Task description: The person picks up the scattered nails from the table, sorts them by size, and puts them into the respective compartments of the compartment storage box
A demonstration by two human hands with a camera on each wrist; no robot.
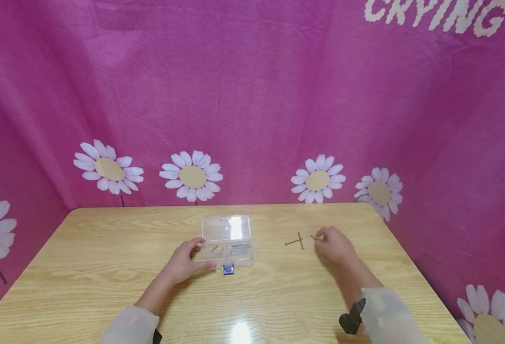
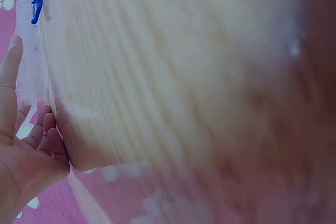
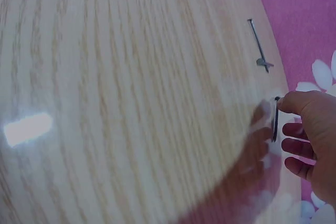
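A small clear plastic box (image 1: 214,231) lies with its lid raised at the back and a blue latch (image 1: 228,270) at its front. My left hand (image 1: 182,264) holds the box at its left end, thumb along the front and fingers at the back. Short nails (image 1: 214,248) lie in the left compartment; silvery long pieces (image 1: 241,249) fill part of the right one. Between thumb and fingertips, my right hand (image 1: 335,244) pinches a nail (image 3: 276,120) close over the tabletop. Two more nails (image 1: 300,241) lie crossed on the wood, just left of that hand.
The light wooden table (image 1: 106,267) reaches back to a pink curtain (image 1: 252,119) printed with daisies. More of this cloth hangs along both sides. Dark wrist devices (image 1: 352,317) sit by the pale sleeves (image 1: 390,315).
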